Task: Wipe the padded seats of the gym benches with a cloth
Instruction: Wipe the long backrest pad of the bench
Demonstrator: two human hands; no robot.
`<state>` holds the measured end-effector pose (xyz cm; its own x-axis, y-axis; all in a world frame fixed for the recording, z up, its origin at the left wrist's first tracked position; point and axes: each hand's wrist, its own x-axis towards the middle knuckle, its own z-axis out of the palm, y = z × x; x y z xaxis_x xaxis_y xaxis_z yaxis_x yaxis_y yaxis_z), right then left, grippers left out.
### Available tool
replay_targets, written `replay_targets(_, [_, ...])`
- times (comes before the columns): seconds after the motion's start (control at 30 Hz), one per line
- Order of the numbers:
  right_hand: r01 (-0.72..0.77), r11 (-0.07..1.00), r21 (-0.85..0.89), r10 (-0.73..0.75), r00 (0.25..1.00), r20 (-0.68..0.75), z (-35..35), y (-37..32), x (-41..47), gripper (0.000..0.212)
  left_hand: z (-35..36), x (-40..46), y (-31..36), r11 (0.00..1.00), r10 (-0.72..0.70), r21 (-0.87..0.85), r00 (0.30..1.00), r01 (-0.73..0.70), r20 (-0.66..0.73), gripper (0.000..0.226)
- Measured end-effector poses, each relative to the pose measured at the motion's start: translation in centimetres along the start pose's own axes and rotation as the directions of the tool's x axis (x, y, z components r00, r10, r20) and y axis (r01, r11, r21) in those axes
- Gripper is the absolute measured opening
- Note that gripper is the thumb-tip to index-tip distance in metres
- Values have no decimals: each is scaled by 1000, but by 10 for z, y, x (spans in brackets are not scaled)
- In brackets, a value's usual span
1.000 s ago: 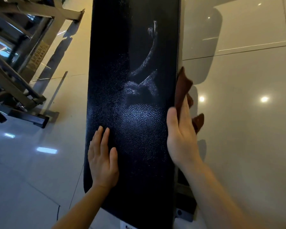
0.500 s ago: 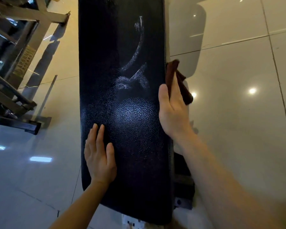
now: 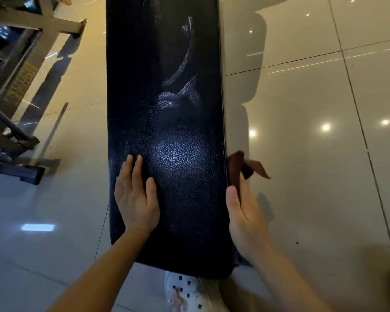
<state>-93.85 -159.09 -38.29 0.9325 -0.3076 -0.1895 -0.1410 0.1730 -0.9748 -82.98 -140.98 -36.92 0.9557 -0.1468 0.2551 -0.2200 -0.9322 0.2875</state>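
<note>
Padded seat (image 3: 167, 109) runs top to bottom through frame centre. I note its upper and middle surface is open for passage. Lower part is occupied: left hand (image 3: 135, 199) lies flat on the pad at lower centre-left, right hand (image 3: 243, 217) presses a brown cloth (image 3: 236, 170) to the pad's right edge. Right of frame: open tiled floor (image 3: 313, 154). Upper left: metal equipment frame (image 3: 27, 64) closes off that side, with only a narrow strip of floor between it and the pad.
</note>
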Motion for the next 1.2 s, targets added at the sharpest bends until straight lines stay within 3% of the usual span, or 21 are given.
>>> replay_targets(0.13, [-122, 990, 65, 121, 993, 19, -6, 10, -52, 42, -2, -2, 2, 997, -19, -76, 1000, 18, -9, 61])
replay_targets(0.2, [-224, 954, 201, 215, 975, 64, -13, 9, -71, 39, -9, -8, 6, 985, -65, -166, 996, 53, -64, 61])
replay_targets(0.23, [-258, 927, 273, 245, 966, 81, -18, 9, -77, 49, -14, -13, 10, 978, -69, -204, 990, 44, -120, 58])
replay_targets(0.3, [-289, 848, 445, 272, 957, 103, -24, 8, -89, 77, -26, -35, 26, 969, -26, -246, 980, -24, -197, 46])
replay_targets(0.37, [-291, 700, 652, 309, 947, 91, -23, -5, -94, 70, -37, -73, 48, 941, 91, -303, 975, -151, -203, 33])
replay_targets(0.43, [-281, 542, 792, 321, 940, 114, -23, -21, -94, 76, -45, -112, 69, 878, 229, -397, 963, -267, -140, 23])
replay_targets(0.5, [-203, 482, 852, 280, 957, 69, -27, -35, -95, 73, -44, -139, 78, 821, 329, -495, 944, -285, 2, 25])
replay_targets(0.57, [-109, 496, 861, 264, 964, -30, -34, -45, -94, 52, -39, -154, 82, 797, 338, -576, 924, -180, 178, 39])
replay_targets(0.63, [-48, 500, 865, 232, 969, -81, -37, -55, -96, 47, -35, -160, 89, 790, 299, -610, 903, -54, 308, 55])
replay_targets(0.7, [-18, 479, 878, 206, 974, -93, -35, -61, -99, 45, -34, -161, 99, 795, 273, -607, 900, -12, 340, 58])
replay_targets(0.77, [11, 467, 884, 218, 968, -127, -33, -61, -103, 43, -33, -160, 108, 806, 281, -590, 908, -47, 311, 44])
replay_targets(0.87, [53, 518, 853, 192, 965, -177, -43, -64, -105, 46, -33, -156, 110, 805, 301, -585, 918, -100, 258, 25])
replay_targets(1.0, [-26, 764, 645, 216, 952, -218, -78, -62, -97, 40, -51, -152, 96, 750, 235, -656, 892, 86, 386, 11])
replay_targets(1.13, [-192, 899, 395, 265, 954, -140, -102, -69, -89, 19, -88, -140, 85, 656, 274, -717, 810, 236, 518, 11])
replay_targets(1.2, [-212, 949, 234, 257, 949, -183, -102, -76, -90, 16, -108, -131, 80, 673, 264, -694, 793, 256, 549, 13])
